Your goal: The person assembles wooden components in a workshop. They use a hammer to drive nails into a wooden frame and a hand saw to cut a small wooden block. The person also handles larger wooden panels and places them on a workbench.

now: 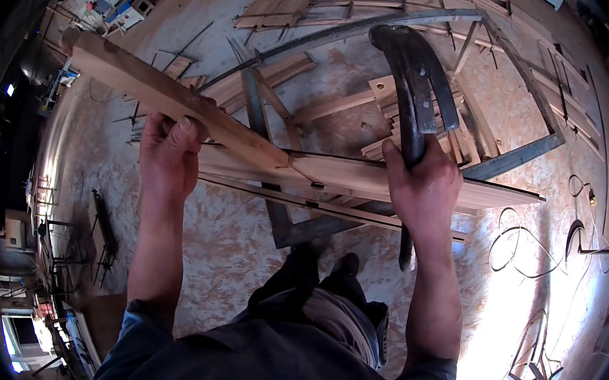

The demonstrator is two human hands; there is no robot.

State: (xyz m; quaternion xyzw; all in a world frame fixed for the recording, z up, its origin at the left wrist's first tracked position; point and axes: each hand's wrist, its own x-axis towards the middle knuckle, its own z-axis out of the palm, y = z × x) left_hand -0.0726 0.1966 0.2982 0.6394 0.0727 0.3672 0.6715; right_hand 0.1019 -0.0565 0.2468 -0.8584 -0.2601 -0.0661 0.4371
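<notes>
My left hand (174,148) is closed around a squared wooden block (159,93), thumb on its near side. The block slants from the upper left down to the right, and its lower end meets the long wooden board assembly (365,178) in front of me. In my right hand (427,188) is a dark metal claw hammer (413,90), fingers wrapped round its handle. Its head is raised above the boards, and the handle's end hangs below my fist. Dark strips run along the boards' edges. Whether the block's end touches the boards or is just above them, I cannot tell.
A grey metal frame (513,156) stands under and beyond the boards, with stacked timber pieces (394,118) inside it. Farther off, clamped wooden frames (279,5) lie on the floor. Cables (514,245) loop at the right. Machines (126,12) stand at the far left.
</notes>
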